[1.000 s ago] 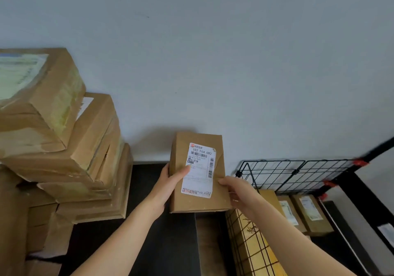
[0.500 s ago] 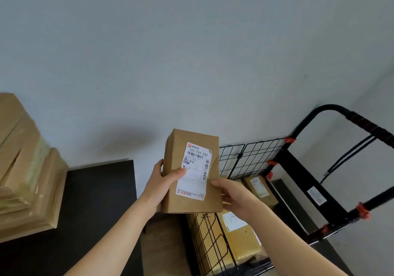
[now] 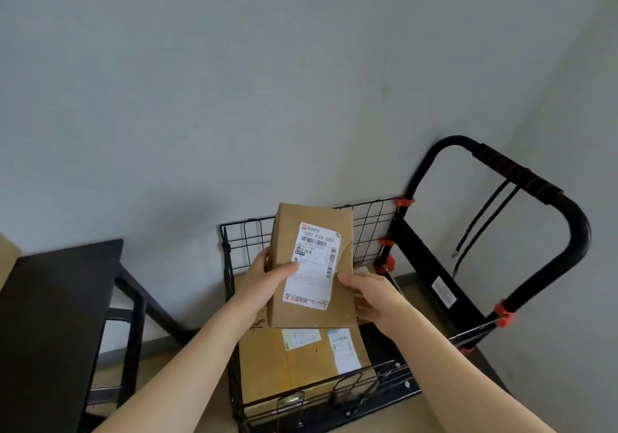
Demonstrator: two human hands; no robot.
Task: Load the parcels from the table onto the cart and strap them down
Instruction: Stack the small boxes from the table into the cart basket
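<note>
Head view, looking down. Small brown parcel [image 3: 311, 265] held upright in the air above the cart [image 3: 334, 396], clear of the table [image 3: 57, 299] at lower left. White shipping label [image 3: 309, 288] faces the camera, barcode legible, fine print not.

Left hand [image 3: 264, 278] grips the parcel's left edge: thumb across the front onto the label, fingers wrapped behind. Right hand [image 3: 371, 295] grips the lower right edge, thumb on the front face, fingers curled under and behind.

Cart bed holds a larger box [image 3: 301, 362] lying flat, two labels on top, directly below the held parcel. Whether the two touch, cannot tell.

Black mesh panel [image 3: 368, 232] stands behind the parcel, fixed to the cart frame by red clips [image 3: 403, 202]. Black looped handle [image 3: 551, 205] rises at right, two dark cords [image 3: 481, 228] hanging from it. Pale grey wall [image 3: 234, 98] behind everything.
</note>
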